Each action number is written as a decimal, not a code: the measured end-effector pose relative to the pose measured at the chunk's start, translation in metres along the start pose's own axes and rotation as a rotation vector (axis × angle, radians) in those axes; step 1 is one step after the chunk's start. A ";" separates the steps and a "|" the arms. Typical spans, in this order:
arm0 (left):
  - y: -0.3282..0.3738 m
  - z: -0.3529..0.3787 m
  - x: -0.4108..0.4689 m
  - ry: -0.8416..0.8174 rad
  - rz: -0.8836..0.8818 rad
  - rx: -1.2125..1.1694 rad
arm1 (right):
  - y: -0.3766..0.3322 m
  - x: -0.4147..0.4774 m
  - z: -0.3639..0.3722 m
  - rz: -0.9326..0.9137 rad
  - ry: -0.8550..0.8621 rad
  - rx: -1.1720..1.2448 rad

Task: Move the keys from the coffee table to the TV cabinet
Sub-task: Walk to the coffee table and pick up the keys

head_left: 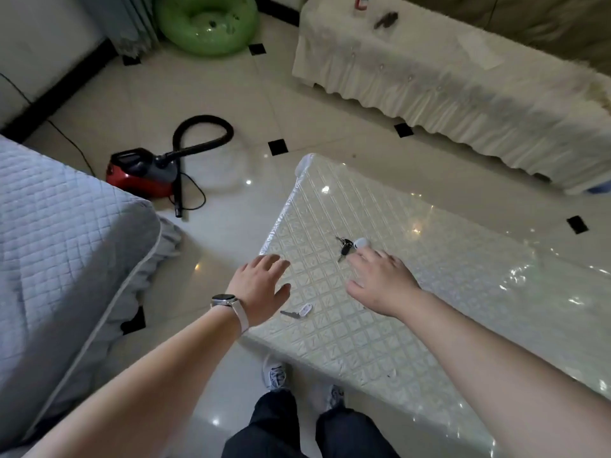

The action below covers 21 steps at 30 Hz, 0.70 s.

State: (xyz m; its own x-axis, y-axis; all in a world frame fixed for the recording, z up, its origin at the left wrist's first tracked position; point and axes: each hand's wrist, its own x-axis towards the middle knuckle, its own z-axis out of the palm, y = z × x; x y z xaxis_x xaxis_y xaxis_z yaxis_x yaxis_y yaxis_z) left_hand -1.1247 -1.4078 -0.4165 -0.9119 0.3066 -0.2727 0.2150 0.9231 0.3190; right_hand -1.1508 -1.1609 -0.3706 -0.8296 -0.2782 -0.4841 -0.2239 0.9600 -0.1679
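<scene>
A bunch of dark keys with a white oval fob [349,245] lies on the coffee table [413,292], which wears a glossy quilted plastic cover. My right hand [380,282] hovers just short of that bunch, fingers spread, fingertips almost touching the fob. A single silver key with a white tag [297,311] rests near the table's left edge. My left hand [261,285], a watch on its wrist, is open above that edge, just over the single key. The TV cabinet [446,87], draped in a cream cloth, stands across the floor at the upper right.
A red vacuum cleaner with a black hose [148,170] sits on the tiled floor to the left. A grey quilted sofa [66,242] fills the left side. A green inflatable ring [205,21] lies at the back. My feet stand by the table's near corner.
</scene>
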 end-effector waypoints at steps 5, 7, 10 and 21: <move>-0.024 0.054 0.036 -0.108 0.104 0.017 | 0.026 0.041 0.044 0.075 -0.004 0.076; -0.029 0.084 0.048 -0.165 0.107 0.001 | 0.037 0.060 0.067 0.093 -0.013 0.103; -0.032 0.132 0.064 -0.221 0.071 -0.035 | 0.053 0.092 0.105 0.110 -0.010 0.140; -0.032 0.286 0.074 -0.337 -0.110 -0.026 | 0.127 0.203 0.224 0.123 0.055 0.082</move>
State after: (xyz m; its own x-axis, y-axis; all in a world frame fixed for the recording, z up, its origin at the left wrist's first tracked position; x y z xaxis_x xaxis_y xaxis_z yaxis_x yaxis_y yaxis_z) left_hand -1.0992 -1.3480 -0.7067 -0.7616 0.2693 -0.5894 0.1093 0.9499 0.2929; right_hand -1.2326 -1.1025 -0.6824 -0.8755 -0.1546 -0.4578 -0.0783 0.9803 -0.1812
